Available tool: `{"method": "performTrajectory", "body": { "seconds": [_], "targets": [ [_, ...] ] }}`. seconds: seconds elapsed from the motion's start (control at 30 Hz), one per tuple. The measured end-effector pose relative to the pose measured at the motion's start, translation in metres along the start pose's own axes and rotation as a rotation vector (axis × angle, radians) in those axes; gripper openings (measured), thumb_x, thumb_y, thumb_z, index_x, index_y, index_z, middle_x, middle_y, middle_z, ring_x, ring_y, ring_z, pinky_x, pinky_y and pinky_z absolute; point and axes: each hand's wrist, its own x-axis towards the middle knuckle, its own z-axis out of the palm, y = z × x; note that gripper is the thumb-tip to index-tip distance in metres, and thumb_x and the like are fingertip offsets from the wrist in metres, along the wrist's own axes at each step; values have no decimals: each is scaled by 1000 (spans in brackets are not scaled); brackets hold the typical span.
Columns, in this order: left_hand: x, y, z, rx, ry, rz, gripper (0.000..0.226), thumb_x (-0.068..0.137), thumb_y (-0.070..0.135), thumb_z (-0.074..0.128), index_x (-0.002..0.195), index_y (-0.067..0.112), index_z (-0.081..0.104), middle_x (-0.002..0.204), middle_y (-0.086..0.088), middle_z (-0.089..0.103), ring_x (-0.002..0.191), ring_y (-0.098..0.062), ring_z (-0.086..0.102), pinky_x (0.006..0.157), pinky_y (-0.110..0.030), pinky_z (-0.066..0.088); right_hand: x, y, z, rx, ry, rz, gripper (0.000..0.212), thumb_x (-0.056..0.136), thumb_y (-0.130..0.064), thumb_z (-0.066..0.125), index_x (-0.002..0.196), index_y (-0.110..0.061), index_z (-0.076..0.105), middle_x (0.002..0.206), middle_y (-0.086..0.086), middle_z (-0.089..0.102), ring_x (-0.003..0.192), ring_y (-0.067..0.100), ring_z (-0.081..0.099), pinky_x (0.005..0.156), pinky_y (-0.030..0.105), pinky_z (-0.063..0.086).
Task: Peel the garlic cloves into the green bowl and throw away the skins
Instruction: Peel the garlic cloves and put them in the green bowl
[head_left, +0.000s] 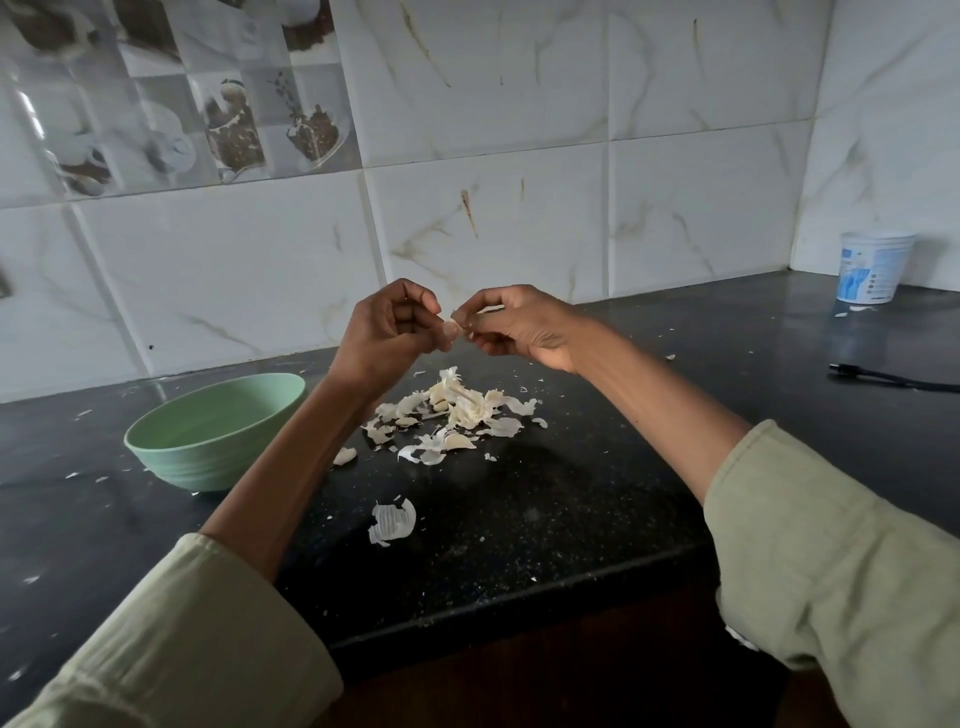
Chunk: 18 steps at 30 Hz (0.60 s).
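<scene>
Both hands are raised above the black counter, fingertips meeting over a small garlic clove (450, 328). My left hand (387, 325) holds the clove with curled fingers. My right hand (511, 322) pinches at its skin from the right. Below them lies a pile of garlic skins and cloves (457, 410), with the bare bulb stalk in its middle. A loose clove (344, 455) lies near the green bowl (208, 441), which stands to the left of the pile. A larger piece of skin (393, 521) lies nearer the counter's front edge.
The tiled wall rises just behind the counter (545, 509). A white plastic tub (872, 267) stands in the far right corner. A black cable (883, 378) lies on the counter at the right. Small skin flakes are scattered around.
</scene>
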Motion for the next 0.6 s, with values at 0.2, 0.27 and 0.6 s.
{"method": "performTrajectory", "body": {
  "seconds": [0.2, 0.27, 0.6],
  "targets": [
    [2, -2, -1, 74, 65, 18, 26, 87, 2, 80, 108, 4, 64, 85, -8, 74, 79, -19, 74, 78, -26, 57, -3, -4, 2, 2, -37, -75, 26, 98, -18, 71, 110, 5, 73, 98, 16, 77, 80, 13, 73, 74, 22, 59],
    [1, -2, -1, 78, 63, 11, 26, 89, 2, 79, 109, 5, 65, 87, -8, 75, 80, -18, 74, 75, -25, 56, -3, -4, 1, -13, -26, -90, 27, 96, -17, 73, 111, 6, 72, 101, 18, 76, 83, 13, 73, 75, 22, 59],
    [1, -6, -2, 241, 46, -27, 22, 97, -4, 64, 109, 12, 73, 89, -5, 79, 82, -16, 77, 69, -21, 55, -1, -5, -7, 41, 75, -44, 17, 96, -5, 70, 111, 3, 73, 93, 15, 76, 73, 11, 67, 68, 19, 59]
  ]
}}
